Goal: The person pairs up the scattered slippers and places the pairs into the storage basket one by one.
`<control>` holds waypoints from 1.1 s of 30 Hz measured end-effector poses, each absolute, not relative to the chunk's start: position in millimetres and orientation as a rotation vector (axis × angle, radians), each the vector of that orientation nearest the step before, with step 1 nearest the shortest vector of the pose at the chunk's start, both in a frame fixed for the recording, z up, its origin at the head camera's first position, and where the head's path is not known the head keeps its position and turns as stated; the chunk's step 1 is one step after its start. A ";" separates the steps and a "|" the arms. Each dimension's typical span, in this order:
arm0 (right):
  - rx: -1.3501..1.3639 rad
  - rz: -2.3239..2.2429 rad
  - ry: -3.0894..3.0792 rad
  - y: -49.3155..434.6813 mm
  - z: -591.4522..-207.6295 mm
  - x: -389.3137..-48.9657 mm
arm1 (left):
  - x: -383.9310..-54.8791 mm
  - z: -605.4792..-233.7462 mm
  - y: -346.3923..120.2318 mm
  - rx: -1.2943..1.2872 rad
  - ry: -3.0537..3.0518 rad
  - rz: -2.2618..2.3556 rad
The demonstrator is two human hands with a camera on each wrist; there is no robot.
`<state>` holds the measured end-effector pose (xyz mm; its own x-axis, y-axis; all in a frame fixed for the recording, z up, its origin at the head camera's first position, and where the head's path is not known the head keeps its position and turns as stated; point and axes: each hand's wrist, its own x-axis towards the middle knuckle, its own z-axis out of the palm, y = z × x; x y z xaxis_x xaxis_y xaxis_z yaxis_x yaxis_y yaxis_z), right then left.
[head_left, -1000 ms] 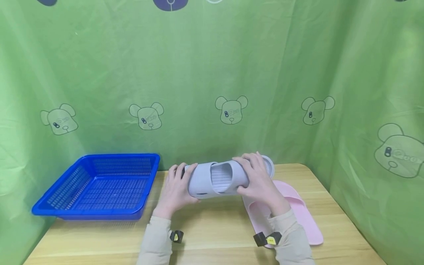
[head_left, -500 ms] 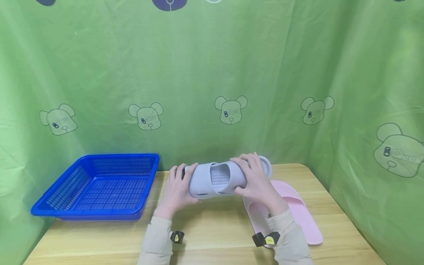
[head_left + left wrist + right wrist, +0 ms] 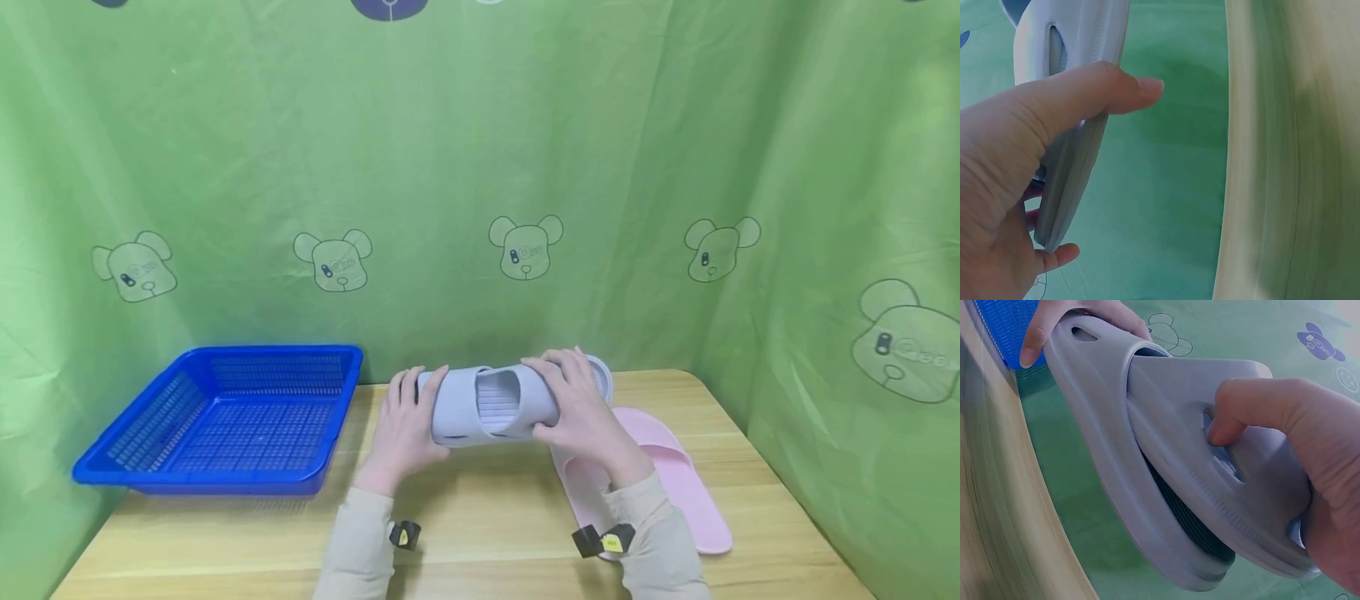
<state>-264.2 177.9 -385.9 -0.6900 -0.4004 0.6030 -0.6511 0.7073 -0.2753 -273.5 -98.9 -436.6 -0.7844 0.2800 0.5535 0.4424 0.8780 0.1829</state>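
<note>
Two light grey-blue slippers are fitted together above the table, one pushed into the other. My left hand (image 3: 402, 425) grips the left slipper (image 3: 455, 404) at its toe end, thumb below and fingers over the top. My right hand (image 3: 581, 412) holds the right slipper (image 3: 537, 398), and in the right wrist view its thumb presses at a slot in that slipper's upper (image 3: 1179, 394). The ribbed insole (image 3: 498, 396) shows through the opening between the two uppers. In the left wrist view, the sole edge (image 3: 1072, 181) runs down past my left thumb.
A blue mesh basket (image 3: 225, 478) stands at the left of the wooden table (image 3: 487, 533). Pink slippers (image 3: 693, 500) lie at the right, partly hidden under my right forearm. Green curtain (image 3: 427, 167) encloses the back and sides.
Both hands have drawn very slightly closer together with the grey slippers, the right one edging left and the left one edging right. Their grips look the same.
</note>
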 end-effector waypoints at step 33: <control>0.841 0.705 -2.387 171.1 -386.7 -262.2 | -265.6 -416.5 -115.0 -0.506 -2.635 -0.630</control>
<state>-262.2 171.1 -386.7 -0.6788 -0.4119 0.6079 -0.6761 0.6735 -0.2987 -265.6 -115.0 -416.5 -0.8618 0.2523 0.4400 0.4240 0.8344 0.3520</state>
